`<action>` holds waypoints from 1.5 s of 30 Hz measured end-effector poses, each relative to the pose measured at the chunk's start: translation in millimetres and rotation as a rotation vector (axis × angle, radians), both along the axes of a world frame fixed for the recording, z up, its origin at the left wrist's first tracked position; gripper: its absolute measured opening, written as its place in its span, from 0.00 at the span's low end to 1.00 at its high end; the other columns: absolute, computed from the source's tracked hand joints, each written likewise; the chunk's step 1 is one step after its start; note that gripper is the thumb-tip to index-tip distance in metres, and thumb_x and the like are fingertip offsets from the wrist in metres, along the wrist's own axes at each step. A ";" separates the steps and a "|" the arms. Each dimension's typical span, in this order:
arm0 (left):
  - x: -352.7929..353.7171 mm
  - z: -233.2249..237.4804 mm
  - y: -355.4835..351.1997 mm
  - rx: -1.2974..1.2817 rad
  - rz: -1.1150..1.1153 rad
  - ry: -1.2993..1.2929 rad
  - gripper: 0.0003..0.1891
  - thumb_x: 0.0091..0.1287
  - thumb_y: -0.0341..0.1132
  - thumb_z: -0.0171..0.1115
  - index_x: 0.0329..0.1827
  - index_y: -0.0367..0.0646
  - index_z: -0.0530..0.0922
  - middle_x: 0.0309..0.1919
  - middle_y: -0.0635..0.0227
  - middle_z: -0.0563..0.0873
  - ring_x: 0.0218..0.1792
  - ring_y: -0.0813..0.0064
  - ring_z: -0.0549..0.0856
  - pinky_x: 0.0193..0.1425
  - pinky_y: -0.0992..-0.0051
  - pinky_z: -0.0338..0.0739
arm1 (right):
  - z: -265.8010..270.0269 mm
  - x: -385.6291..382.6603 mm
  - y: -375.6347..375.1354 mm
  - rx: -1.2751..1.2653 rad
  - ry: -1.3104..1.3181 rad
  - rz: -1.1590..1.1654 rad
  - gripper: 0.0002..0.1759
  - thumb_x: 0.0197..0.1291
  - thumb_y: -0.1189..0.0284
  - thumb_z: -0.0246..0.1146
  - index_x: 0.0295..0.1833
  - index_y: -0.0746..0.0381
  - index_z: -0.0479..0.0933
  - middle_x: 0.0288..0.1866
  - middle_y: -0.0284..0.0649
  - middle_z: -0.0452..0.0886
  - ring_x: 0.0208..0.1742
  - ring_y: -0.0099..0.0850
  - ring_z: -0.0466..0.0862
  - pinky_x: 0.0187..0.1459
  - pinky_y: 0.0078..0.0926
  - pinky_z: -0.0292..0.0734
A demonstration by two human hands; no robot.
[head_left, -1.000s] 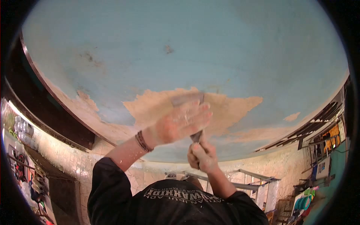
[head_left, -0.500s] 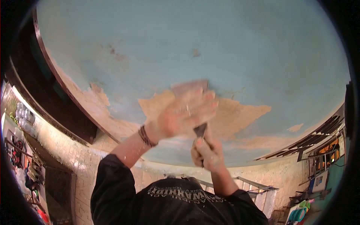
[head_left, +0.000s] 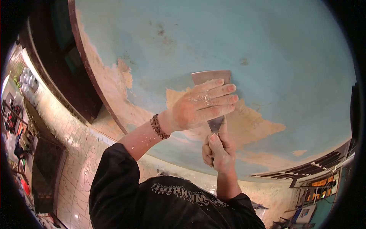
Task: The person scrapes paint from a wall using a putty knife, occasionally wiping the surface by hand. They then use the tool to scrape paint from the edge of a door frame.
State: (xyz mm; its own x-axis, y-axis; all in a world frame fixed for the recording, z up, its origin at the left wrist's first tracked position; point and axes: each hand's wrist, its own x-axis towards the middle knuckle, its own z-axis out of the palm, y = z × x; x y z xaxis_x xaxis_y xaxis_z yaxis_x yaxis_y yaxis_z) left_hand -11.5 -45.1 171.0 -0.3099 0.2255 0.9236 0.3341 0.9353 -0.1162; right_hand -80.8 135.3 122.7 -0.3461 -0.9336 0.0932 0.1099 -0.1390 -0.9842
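A putty knife (head_left: 213, 74) with a wide metal blade lies against the blue painted wall (head_left: 206, 34), its blade edge pointing up. My right hand (head_left: 220, 154) is closed around its handle below, thumb and index finger stretched along it. My left hand (head_left: 204, 105) lies flat over the blade, fingers straight and slightly apart, with paint flakes on its back. Behind both hands is a bare tan patch (head_left: 263, 124) with ragged paint edges. The handle is mostly hidden in my right hand.
A dark wooden frame (head_left: 85, 65) borders the wall on the left. Tiled floor (head_left: 82, 171) lies below, with plastic bottles (head_left: 28, 82) at the far left. Dark slats (head_left: 305, 166) stand low on the right. Another tan patch (head_left: 125, 72) shows near the frame.
The view has shifted, so the wall marks sit farther right. My left hand, blurred earlier, now shows sharply on the blade. Both hands remain on the putty knife.
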 end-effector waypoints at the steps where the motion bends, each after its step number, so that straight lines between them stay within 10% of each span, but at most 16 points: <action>1: 3.5 -6.9 -0.9 0.000 0.014 0.006 0.17 0.56 0.24 0.62 0.50 0.45 0.83 0.57 0.68 0.83 0.64 0.63 0.77 0.71 0.60 0.70 | -3.3 0.3 -4.5 0.024 -0.012 -0.008 0.31 0.74 0.69 0.52 0.75 0.71 0.52 0.16 0.28 0.67 0.12 0.15 0.63 0.14 0.16 0.55; 6: 11.2 -73.2 1.3 0.096 -0.043 -0.049 0.19 0.54 0.24 0.63 0.51 0.45 0.83 0.57 0.67 0.83 0.64 0.63 0.78 0.70 0.59 0.70 | -38.7 0.5 -24.1 0.000 0.097 0.001 0.31 0.74 0.71 0.51 0.76 0.69 0.49 0.17 0.28 0.66 0.12 0.15 0.63 0.14 0.16 0.55; 13: 31.1 -30.6 -25.0 0.102 0.036 0.045 0.19 0.56 0.25 0.62 0.52 0.47 0.83 0.58 0.68 0.83 0.64 0.65 0.78 0.71 0.61 0.69 | 18.1 50.9 -37.7 0.049 0.007 -0.152 0.33 0.74 0.70 0.48 0.79 0.58 0.45 0.17 0.28 0.63 0.11 0.16 0.59 0.11 0.16 0.53; 20: 31.0 -61.7 -32.2 0.064 0.150 -0.051 0.21 0.57 0.21 0.59 0.54 0.49 0.83 0.59 0.70 0.82 0.66 0.66 0.76 0.72 0.61 0.68 | -0.3 44.0 -38.8 0.035 0.169 -0.046 0.20 0.72 0.70 0.55 0.65 0.67 0.68 0.17 0.27 0.66 0.14 0.14 0.63 0.15 0.15 0.57; 24: 46.9 -53.9 -35.3 0.087 0.111 0.013 0.18 0.59 0.28 0.59 0.54 0.45 0.81 0.60 0.66 0.81 0.66 0.62 0.75 0.72 0.57 0.68 | -2.1 49.7 -41.4 0.028 0.158 -0.057 0.25 0.74 0.71 0.49 0.73 0.62 0.57 0.17 0.28 0.65 0.11 0.15 0.62 0.11 0.15 0.54; 26: 44.7 -80.1 -25.9 0.099 0.150 -0.033 0.19 0.58 0.27 0.60 0.54 0.44 0.81 0.60 0.66 0.81 0.66 0.62 0.76 0.72 0.57 0.68 | -38.5 36.1 -24.3 0.194 0.141 -0.020 0.13 0.72 0.70 0.56 0.55 0.66 0.72 0.20 0.26 0.67 0.15 0.13 0.62 0.15 0.15 0.56; 29: 41.5 -101.3 -18.3 0.214 0.041 -0.009 0.20 0.55 0.26 0.63 0.54 0.43 0.81 0.59 0.65 0.81 0.65 0.62 0.76 0.71 0.55 0.69 | -28.0 46.3 -24.5 0.229 0.019 -0.019 0.12 0.72 0.70 0.56 0.54 0.66 0.72 0.21 0.24 0.67 0.18 0.12 0.63 0.16 0.14 0.57; 34: 53.0 -89.5 -20.1 0.174 0.070 -0.050 0.22 0.55 0.24 0.64 0.55 0.44 0.81 0.60 0.64 0.81 0.65 0.61 0.76 0.72 0.54 0.68 | -38.1 68.7 -26.3 0.108 -0.032 -0.050 0.33 0.72 0.73 0.55 0.78 0.63 0.50 0.26 0.27 0.69 0.21 0.13 0.65 0.20 0.12 0.61; 45: 43.7 -77.8 11.5 0.229 0.373 0.128 0.23 0.60 0.22 0.58 0.61 0.36 0.76 0.64 0.54 0.76 0.66 0.54 0.74 0.69 0.53 0.72 | 0.6 35.7 -16.0 0.121 0.162 -0.012 0.24 0.74 0.66 0.51 0.72 0.60 0.63 0.22 0.30 0.67 0.14 0.15 0.63 0.13 0.16 0.55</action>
